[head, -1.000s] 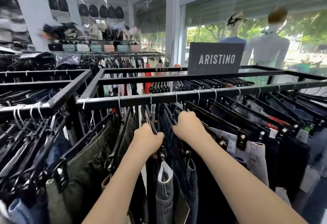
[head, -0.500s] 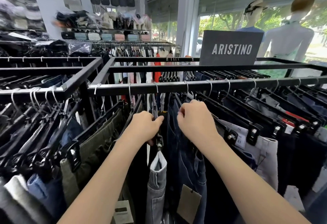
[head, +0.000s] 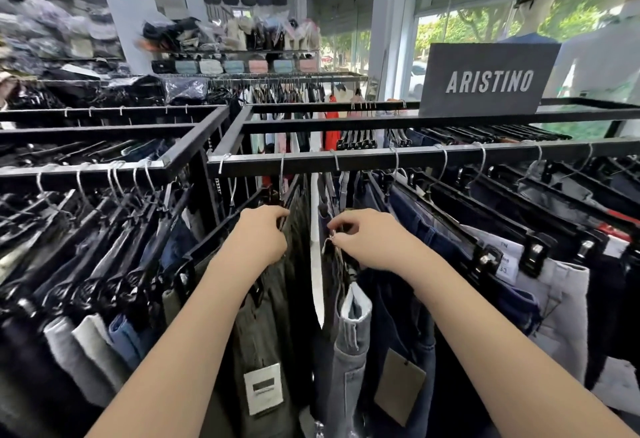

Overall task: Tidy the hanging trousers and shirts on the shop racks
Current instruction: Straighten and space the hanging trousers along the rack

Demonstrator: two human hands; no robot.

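A: Below the black rack rail (head: 381,158), just under its left end, both hands work among the hanging trousers. Left hand (head: 258,238) has its fingers curled round the top edge of an olive-grey pair (head: 273,327). Right hand (head: 372,242) pinches the clip hanger (head: 341,257) of a pale grey jeans pair (head: 349,344), fingertips closed on it.

B: Gap between them?

A: Yes, a narrow one under the rail; a white strip (head: 316,264) hangs in it. What it belongs to, cannot tell.

B: How will they handle?

A: Judging by the look: denim, soft and limp, fairly weighty, swinging freely from the wire hooks. Cloth gives no purchase for sliding. Best held at the stiff hanger bar or hook neck, near the rail. Clips may slip if the legs are tugged.

B: What does the rack hold?

A: To the right along the rail: dark blue jeans (head: 415,299), then a white pair (head: 554,285) with a size label, all on black clip hangers. Left of the rail, a neighbouring rack (head: 104,174) is packed with dark and pale trousers. Brand sign (head: 488,81) stands above the rail's right part.
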